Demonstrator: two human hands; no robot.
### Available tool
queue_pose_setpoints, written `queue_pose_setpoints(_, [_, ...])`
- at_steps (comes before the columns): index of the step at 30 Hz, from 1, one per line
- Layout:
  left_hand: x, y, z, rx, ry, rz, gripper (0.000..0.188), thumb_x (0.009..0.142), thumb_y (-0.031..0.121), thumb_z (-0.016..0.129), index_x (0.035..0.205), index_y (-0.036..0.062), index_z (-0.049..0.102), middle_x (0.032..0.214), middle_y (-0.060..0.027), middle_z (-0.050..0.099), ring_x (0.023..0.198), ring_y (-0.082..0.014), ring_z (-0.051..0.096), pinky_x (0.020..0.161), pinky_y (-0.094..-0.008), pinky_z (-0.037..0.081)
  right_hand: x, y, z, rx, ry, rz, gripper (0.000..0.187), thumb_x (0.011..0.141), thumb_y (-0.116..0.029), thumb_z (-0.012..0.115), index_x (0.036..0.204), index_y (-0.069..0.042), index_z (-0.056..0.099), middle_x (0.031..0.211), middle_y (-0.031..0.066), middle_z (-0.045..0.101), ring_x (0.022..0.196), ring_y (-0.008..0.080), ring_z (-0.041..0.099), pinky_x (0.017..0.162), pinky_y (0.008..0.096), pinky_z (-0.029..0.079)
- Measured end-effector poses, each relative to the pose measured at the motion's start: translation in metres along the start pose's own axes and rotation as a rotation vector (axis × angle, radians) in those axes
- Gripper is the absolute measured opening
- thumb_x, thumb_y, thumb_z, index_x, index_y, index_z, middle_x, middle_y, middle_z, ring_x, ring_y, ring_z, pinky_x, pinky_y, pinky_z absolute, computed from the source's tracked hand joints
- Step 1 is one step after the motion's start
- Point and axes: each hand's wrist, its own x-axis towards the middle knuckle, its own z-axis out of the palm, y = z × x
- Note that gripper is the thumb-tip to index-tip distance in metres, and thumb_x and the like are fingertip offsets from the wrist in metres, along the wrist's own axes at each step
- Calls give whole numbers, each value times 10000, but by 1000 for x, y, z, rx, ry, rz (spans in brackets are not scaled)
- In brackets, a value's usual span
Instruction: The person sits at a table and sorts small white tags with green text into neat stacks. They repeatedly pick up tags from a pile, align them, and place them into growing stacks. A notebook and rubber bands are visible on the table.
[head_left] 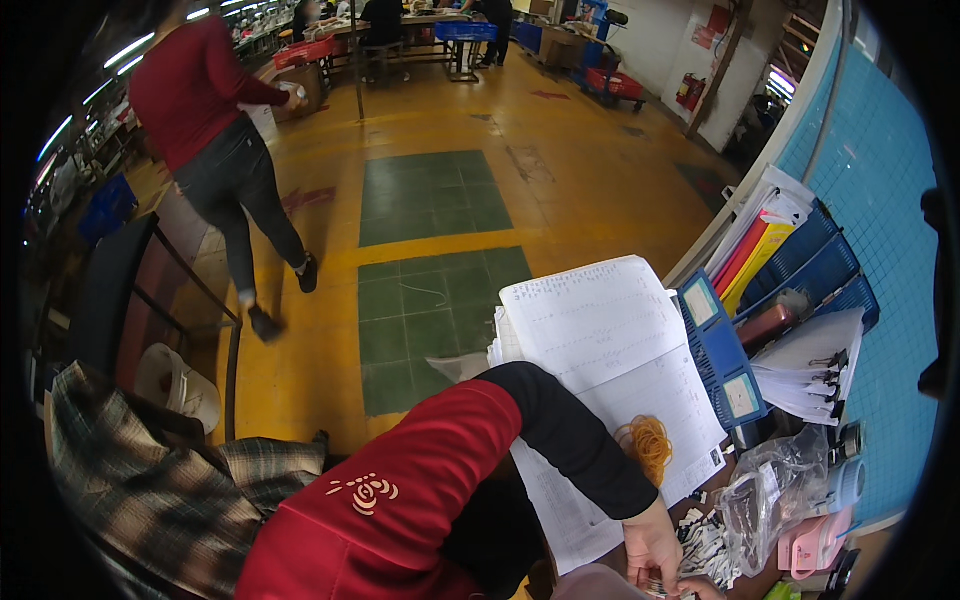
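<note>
My left arm in a red sleeve with a black lower part reaches across to the lower right. At its end my left hand (652,547) is closed, fingers bent downward and pinched together at the picture's lower edge. What they hold, if anything, is too small to make out. Only part of my right hand (701,588) shows, its fingers meeting those of the left. Beside both hands lies a heap of small black and white strips (707,546). A bundle of tan rubber bands (650,447) rests on the open notebook (600,330) just beyond my left wrist.
A clear plastic bag (765,500), a pink box-like item (812,543) and a blue file holder (712,345) with papers crowd the right side. Plaid cloth (150,480) hangs at left, near a white bucket (178,385). A person in red (200,95) walks on the floor.
</note>
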Motion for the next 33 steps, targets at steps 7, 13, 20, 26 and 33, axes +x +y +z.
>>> queue_pose_setpoints(7, [-17, 21, 20, -716, 366, -221, 214, 1024, 192, 607, 1105, -6, 619, 951, -114, 670, 913, -277, 662, 888, -449, 538, 5, 7, -13, 7, -47, -16, 173, 835, 61, 674, 1005, 34, 694, 916, 137, 655, 828, 258, 594, 779, 379, 457])
queue_pose_setpoints(13, [-18, 27, 22, -648, 348, -249, 276, 1061, 301, 541, 1145, 38, 539, 958, -90, 649, 919, -283, 699, 863, -407, 538, 6, 12, -14, -19, -35, -47, 161, 840, 54, 673, 998, 32, 690, 919, 135, 655, 831, 263, 591, 781, 382, 454])
queue_pose_setpoints(20, [-16, 20, 20, -625, 521, -169, 313, 1083, 377, 476, 1123, 74, 542, 967, -44, 618, 922, -258, 679, 870, -400, 538, 13, 13, -11, -128, 92, -199, 148, 844, 47, 673, 991, 28, 685, 922, 133, 654, 835, 268, 588, 784, 386, 450])
queue_pose_setpoints(26, [-8, 6, 5, -763, 767, 105, 344, 1088, 464, 410, 1100, 140, 524, 1010, 22, 563, 950, -135, 568, 845, -319, 487, 14, 13, 1, -368, 235, -486, 137, 849, 40, 672, 985, 26, 681, 925, 131, 653, 839, 273, 585, 787, 390, 447])
queue_pose_setpoints(33, [-6, 1, 6, -828, 798, 11, 345, 1079, 517, 396, 1126, 191, 497, 1058, 46, 546, 933, -126, 516, 828, -299, 433, 10, 16, 5, -518, 340, -644, 124, 853, 32, 672, 978, 23, 676, 928, 129, 653, 843, 278, 582, 790, 394, 443])
